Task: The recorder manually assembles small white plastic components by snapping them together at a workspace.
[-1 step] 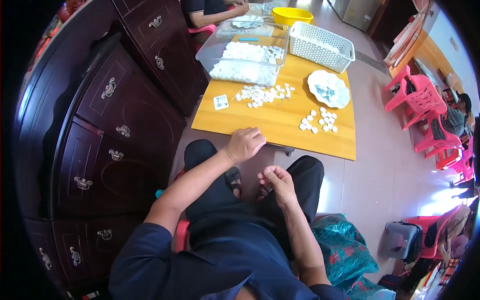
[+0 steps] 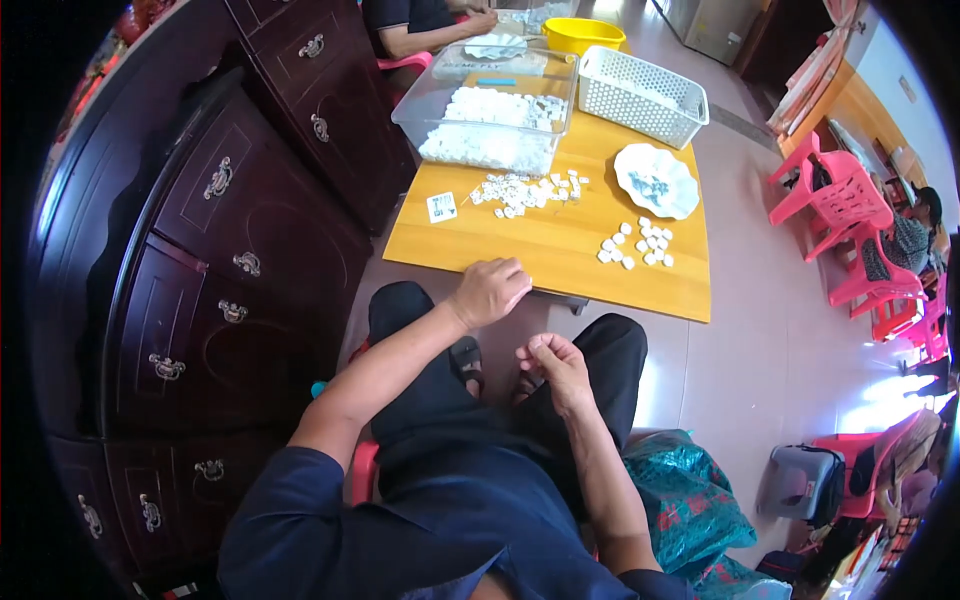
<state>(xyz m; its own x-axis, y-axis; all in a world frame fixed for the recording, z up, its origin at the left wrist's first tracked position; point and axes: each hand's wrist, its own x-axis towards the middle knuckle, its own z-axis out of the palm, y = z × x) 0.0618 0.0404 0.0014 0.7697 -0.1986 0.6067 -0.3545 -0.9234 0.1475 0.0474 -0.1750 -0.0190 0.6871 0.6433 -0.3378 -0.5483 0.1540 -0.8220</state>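
Observation:
My left hand rests at the near edge of the wooden table, fingers curled down and closed. What they hold, if anything, is hidden. Over my lap, apart from the table, my right hand is closed with thumb against forefinger; anything pinched there is too small to see. Beyond my left hand lies a loose heap of small white square pieces, with a printed white card to its left. Several white pieces are spread at the right, below a scalloped white dish holding small greyish bits.
A clear plastic bin full of white pieces stands behind the heap. Beside it are a white perforated basket and a yellow basin. Another person's hands work at the far end. Dark drawers line my left; a green bag lies right.

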